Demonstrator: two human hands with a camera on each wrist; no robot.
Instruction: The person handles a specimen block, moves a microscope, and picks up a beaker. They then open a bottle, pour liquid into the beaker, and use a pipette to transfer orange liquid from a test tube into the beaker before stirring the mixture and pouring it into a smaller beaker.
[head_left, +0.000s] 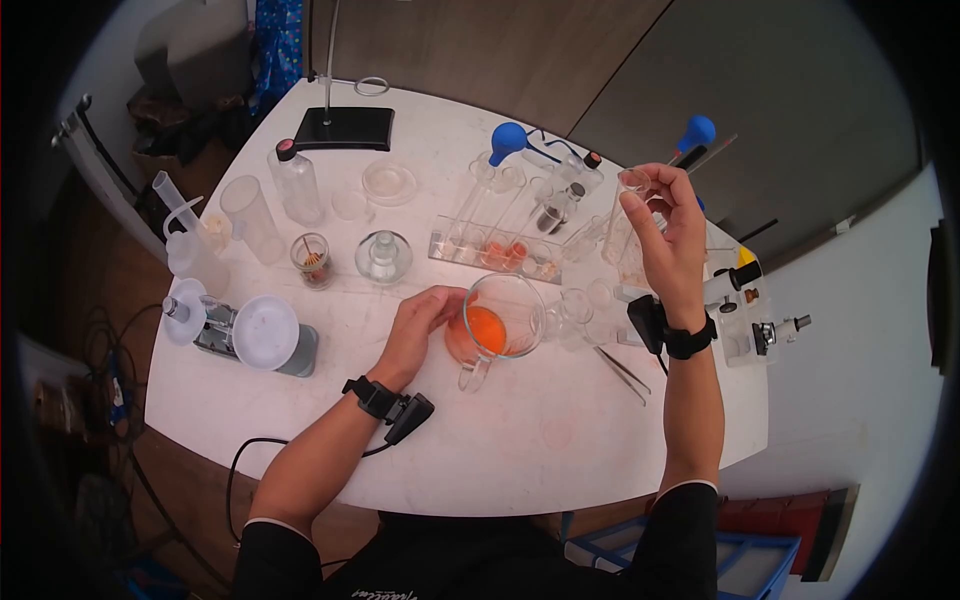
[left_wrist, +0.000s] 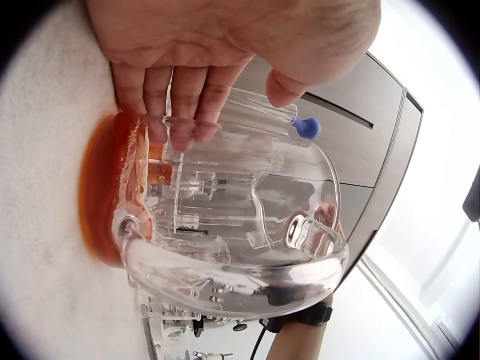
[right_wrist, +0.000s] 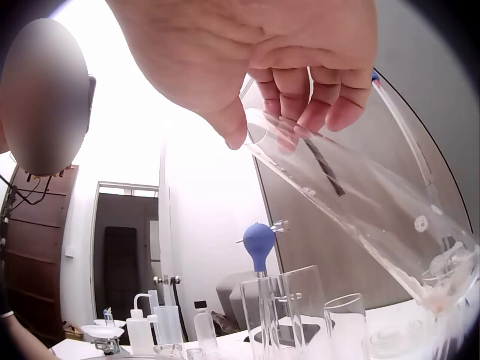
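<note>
A clear glass jug (head_left: 533, 318) with a handle stands on the table and holds a shallow layer of orange liquid (head_left: 486, 328). The fingers of my left hand (head_left: 418, 325) lie fairly straight against the jug's left side, with the thumb apart from the glass in the left wrist view. To the right and farther back, my right hand (head_left: 672, 225) pinches a wide glass test tube (right_wrist: 360, 217) near its rim between thumb and fingers. This tube leans at a slant, and whitish-pink residue shows at its lower end.
Behind the jug, a clear rack (head_left: 470, 259) carries several large tubes, some with orange contents. Tweezers (head_left: 622, 375) and small glassware lie to the right. A balance (head_left: 265, 330), bottles, a spirit-lamp-like glass vessel (head_left: 383, 258) and a ring stand (head_left: 345, 128) occupy the left and back.
</note>
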